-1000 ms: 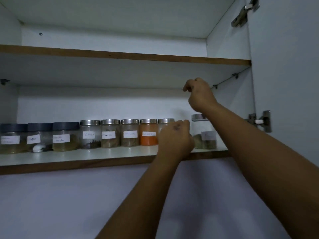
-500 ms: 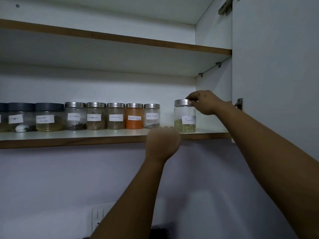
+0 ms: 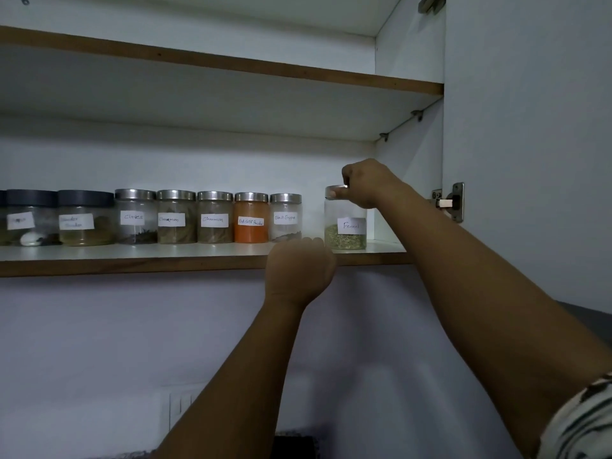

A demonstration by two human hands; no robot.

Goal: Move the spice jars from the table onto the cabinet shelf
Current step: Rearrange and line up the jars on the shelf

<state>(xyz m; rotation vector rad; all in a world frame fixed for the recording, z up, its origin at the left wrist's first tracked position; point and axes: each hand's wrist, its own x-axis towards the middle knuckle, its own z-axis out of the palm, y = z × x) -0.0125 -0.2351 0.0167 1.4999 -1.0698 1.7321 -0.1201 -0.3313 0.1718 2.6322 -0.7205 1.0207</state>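
unmoved since before, right hand (image 3: 366, 183) grips fennel jar (image 3: 345, 223) holding greenish seeds

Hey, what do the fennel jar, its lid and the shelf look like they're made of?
Fennel jar: clear glass or hard plastic, since the greenish seeds show through; which one is unclear. Its lid, pinched by the right hand: brushed metal, going by its silvery sheen. Shelf: white laminated board with a brown wood-look front edge.
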